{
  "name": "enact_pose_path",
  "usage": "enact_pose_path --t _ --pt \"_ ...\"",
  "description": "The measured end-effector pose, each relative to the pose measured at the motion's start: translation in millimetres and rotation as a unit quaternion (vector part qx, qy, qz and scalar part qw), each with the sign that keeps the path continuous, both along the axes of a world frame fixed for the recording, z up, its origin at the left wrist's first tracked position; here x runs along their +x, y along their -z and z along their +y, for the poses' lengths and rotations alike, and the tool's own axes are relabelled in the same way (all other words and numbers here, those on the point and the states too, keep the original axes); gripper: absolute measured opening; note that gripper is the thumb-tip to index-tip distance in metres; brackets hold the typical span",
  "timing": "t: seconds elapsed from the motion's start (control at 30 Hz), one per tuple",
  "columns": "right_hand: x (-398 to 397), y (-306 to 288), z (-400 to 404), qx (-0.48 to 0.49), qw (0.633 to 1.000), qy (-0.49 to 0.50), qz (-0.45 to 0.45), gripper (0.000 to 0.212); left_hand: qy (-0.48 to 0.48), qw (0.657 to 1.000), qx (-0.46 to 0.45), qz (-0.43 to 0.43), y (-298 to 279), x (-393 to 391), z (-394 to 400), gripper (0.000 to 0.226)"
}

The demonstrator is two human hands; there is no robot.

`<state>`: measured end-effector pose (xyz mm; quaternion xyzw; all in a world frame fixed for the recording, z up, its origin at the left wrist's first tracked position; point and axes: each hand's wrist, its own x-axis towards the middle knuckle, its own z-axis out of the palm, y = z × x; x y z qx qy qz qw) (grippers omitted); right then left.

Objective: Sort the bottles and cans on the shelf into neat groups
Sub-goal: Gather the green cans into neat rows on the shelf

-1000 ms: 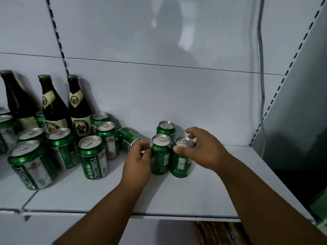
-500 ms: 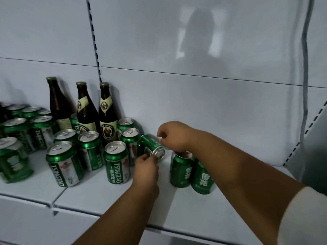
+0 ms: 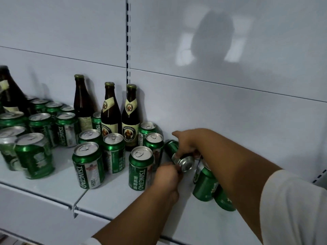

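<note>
A green can (image 3: 172, 147) lies on its side on the white shelf (image 3: 109, 197), its silver end facing me. My right hand (image 3: 187, 143) grips it from above. My left hand (image 3: 167, 176) is just below the can's silver end, fingers curled against its rim. To the right, partly hidden under my right forearm, stand two green cans (image 3: 205, 184). Left of the lying can stand several green Tsingtao cans (image 3: 140, 167) and three brown bottles (image 3: 130, 119) against the back wall.
More green cans (image 3: 33, 154) and another brown bottle (image 3: 8, 96) crowd the shelf's left part. A slotted upright (image 3: 128, 39) runs down the back panel. The shelf's front edge has a joint (image 3: 75, 207) between two boards.
My right hand left the two standing cans and now grips the lying can. My left hand stays at the can's silver end, and the view has shifted left.
</note>
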<state>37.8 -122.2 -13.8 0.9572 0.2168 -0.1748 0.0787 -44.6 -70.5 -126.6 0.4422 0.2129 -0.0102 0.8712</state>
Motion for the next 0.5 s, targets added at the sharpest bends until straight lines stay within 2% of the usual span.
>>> enact_pose_path --t 0.1,0.2,0.37,0.5 --pt "1.0 -8.0 -7.4 0.076 0.993 0.053 0.072 0.100 0.008 0.999 0.033 -0.029 2.0 0.6 1.1 0.028" --pt "7.6 -7.3 -15.0 0.101 0.992 0.062 0.039 0.089 -0.003 0.996 0.079 -0.044 4.7 7.4 3.1 0.029" --pt "12.9 8.0 -19.0 0.197 0.978 0.073 -0.001 0.054 0.002 0.992 0.112 -0.058 7.6 10.3 1.5 0.030" --pt "14.8 14.6 -19.9 0.238 0.967 0.048 -0.072 0.052 -0.005 0.985 0.150 -0.085 13.0 18.6 -0.1 0.037"
